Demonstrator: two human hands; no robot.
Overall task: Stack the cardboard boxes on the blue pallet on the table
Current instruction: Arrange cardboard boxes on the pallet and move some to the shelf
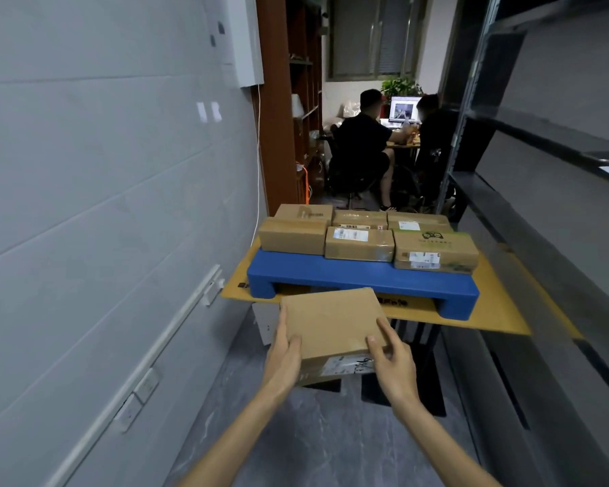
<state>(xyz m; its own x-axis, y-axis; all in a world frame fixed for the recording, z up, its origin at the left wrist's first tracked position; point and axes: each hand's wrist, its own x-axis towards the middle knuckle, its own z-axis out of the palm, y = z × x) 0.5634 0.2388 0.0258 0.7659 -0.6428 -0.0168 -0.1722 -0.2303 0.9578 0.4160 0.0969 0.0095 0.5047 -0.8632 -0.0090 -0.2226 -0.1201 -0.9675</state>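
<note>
A blue pallet (352,275) lies on a small table with a yellow-brown top (500,311). Several cardboard boxes (359,244) cover the pallet in two rows, some with white labels. In front of the table, at its near edge, I carry another flat cardboard box (333,321) in the air. My left hand (283,356) grips its left side, thumb on top. On the right side my right hand (392,360) grips it the same way. A white label shows on the box's near face.
A grey wall runs along the left and grey metal shelving (542,170) along the right, leaving a narrow aisle. Beyond the table two persons sit at a desk with a laptop. A brown bookcase (282,117) stands behind the table on the left.
</note>
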